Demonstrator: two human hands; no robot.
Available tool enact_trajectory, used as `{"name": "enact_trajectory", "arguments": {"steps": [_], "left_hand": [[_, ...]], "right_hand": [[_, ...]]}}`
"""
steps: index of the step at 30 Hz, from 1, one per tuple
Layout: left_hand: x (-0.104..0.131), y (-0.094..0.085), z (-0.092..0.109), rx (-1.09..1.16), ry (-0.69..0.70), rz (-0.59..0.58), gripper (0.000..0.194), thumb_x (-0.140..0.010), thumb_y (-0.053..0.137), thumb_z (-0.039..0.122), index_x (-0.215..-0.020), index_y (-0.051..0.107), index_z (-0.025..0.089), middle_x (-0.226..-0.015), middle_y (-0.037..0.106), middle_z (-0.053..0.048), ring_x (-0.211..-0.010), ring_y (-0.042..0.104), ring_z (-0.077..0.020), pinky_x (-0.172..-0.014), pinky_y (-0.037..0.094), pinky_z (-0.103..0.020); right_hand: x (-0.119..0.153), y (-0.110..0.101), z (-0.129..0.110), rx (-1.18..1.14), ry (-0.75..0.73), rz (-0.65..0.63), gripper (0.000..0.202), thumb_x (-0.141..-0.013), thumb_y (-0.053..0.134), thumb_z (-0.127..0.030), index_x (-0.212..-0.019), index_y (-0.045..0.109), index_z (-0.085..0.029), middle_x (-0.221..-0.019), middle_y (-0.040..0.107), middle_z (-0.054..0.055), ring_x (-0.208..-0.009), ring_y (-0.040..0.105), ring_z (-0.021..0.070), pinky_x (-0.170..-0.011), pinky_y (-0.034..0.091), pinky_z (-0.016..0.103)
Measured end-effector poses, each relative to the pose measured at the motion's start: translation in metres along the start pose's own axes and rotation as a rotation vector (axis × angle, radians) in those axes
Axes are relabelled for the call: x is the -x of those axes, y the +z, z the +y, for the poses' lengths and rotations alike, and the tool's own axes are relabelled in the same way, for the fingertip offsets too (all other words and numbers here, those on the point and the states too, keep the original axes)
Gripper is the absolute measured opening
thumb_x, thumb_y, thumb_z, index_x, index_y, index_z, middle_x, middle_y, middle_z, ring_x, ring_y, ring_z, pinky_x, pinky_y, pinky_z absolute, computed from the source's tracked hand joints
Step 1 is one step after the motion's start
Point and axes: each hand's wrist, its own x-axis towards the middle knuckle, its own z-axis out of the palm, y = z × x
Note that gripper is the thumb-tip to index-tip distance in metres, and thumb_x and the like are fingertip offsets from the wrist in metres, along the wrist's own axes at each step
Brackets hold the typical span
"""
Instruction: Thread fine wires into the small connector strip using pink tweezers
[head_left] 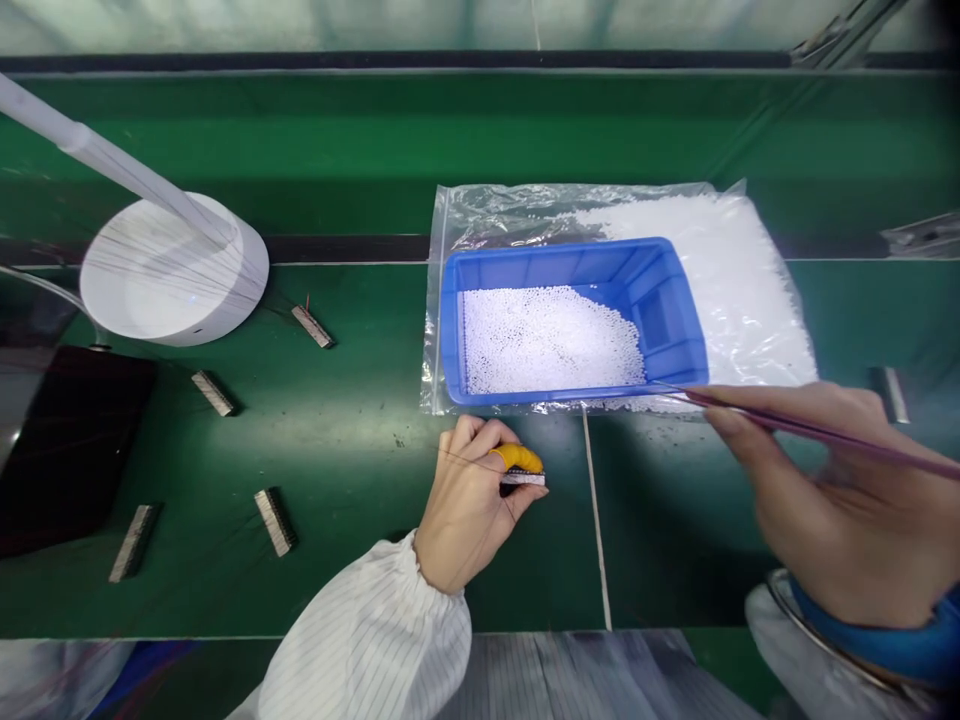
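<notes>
While the left hand (469, 500) pinned a small comb-like strip (523, 478) flat on the green desk (345, 440), its fingers curled closed around the piece and one fingertip capped in a yellow finger cot (516, 457), the right hand (847, 490) held a thin purple rod (817, 432) in a closed pinch, the tip reaching toward the near right corner of the blue bin (574, 320). Head view: the bin sat on a clear zip bag (742, 270) of white beads (551, 340), which also filled the bin's floor; four similar strips (274, 520) lay well apart to the left, near a white round lamp base (174, 268) and a dark tray (67, 445). Good practice, as judged here, called for keeping the strip pressed level and steady just below the bin, and for guiding the rod tip lightly so that beads were picked singly rather than scattered over the bin's rim.
</notes>
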Motion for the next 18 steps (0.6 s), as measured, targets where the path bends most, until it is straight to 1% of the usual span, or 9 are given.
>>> {"name": "enact_trajectory", "arguments": {"steps": [4, 6, 9, 13, 15, 18], "left_hand": [[0.0, 0.004, -0.002, 0.082, -0.042, 0.024, 0.029, -0.073, 0.072, 0.026, -0.096, 0.058, 0.017, -0.101, 0.047, -0.003, -0.095, 0.043, -0.0107, -0.076, 0.051, -0.025], [0.0, 0.005, -0.003, 0.085, -0.039, 0.037, 0.028, -0.073, 0.072, 0.026, -0.096, 0.058, 0.018, -0.1, 0.047, -0.003, -0.095, 0.043, -0.0108, -0.076, 0.051, -0.026], [0.0, 0.005, -0.002, 0.096, -0.04, 0.036, 0.028, -0.073, 0.071, 0.025, -0.096, 0.057, 0.018, -0.1, 0.048, -0.003, -0.093, 0.043, -0.0103, -0.074, 0.051, -0.025], [-0.001, 0.007, -0.003, 0.151, -0.091, 0.046, 0.031, -0.069, 0.073, 0.02, -0.095, 0.055, 0.018, -0.099, 0.048, -0.003, -0.092, 0.044, -0.0101, -0.072, 0.052, -0.025], [0.0, 0.008, -0.003, 0.162, -0.106, 0.06, 0.032, -0.068, 0.073, 0.019, -0.094, 0.054, 0.018, -0.099, 0.048, -0.003, -0.092, 0.045, -0.0104, -0.072, 0.053, -0.026], [0.0, 0.008, -0.004, 0.138, -0.087, 0.051, 0.03, -0.069, 0.073, 0.022, -0.094, 0.055, 0.018, -0.099, 0.048, -0.003, -0.093, 0.045, -0.0108, -0.073, 0.054, -0.028]], "right_hand": [[-0.024, 0.006, 0.01, 0.2, -0.153, -0.048, 0.025, -0.079, 0.066, -0.024, -0.104, 0.064, -0.024, -0.092, 0.066, -0.001, -0.083, 0.057, 0.0091, -0.076, 0.039, 0.027], [-0.035, 0.01, 0.015, 0.227, -0.194, -0.101, 0.018, -0.083, 0.063, -0.028, -0.101, 0.064, -0.025, -0.091, 0.066, -0.003, -0.083, 0.056, 0.0092, -0.076, 0.036, 0.028], [-0.048, 0.014, 0.021, 0.255, -0.245, -0.146, 0.012, -0.085, 0.06, -0.033, -0.093, 0.065, -0.025, -0.09, 0.066, -0.006, -0.08, 0.052, 0.0097, -0.073, 0.03, 0.029], [-0.061, 0.017, 0.028, 0.25, -0.274, -0.215, 0.013, -0.084, 0.061, -0.037, -0.087, 0.068, -0.026, -0.091, 0.066, -0.005, -0.083, 0.049, 0.0121, -0.072, 0.026, 0.03], [-0.064, 0.018, 0.03, 0.222, -0.272, -0.246, 0.013, -0.083, 0.063, -0.036, -0.087, 0.069, -0.025, -0.094, 0.066, -0.003, -0.086, 0.048, 0.0131, -0.073, 0.027, 0.031], [-0.066, 0.019, 0.033, 0.187, -0.258, -0.275, 0.014, -0.082, 0.064, -0.036, -0.088, 0.07, -0.024, -0.097, 0.065, -0.001, -0.087, 0.048, 0.0133, -0.074, 0.03, 0.032]]}}
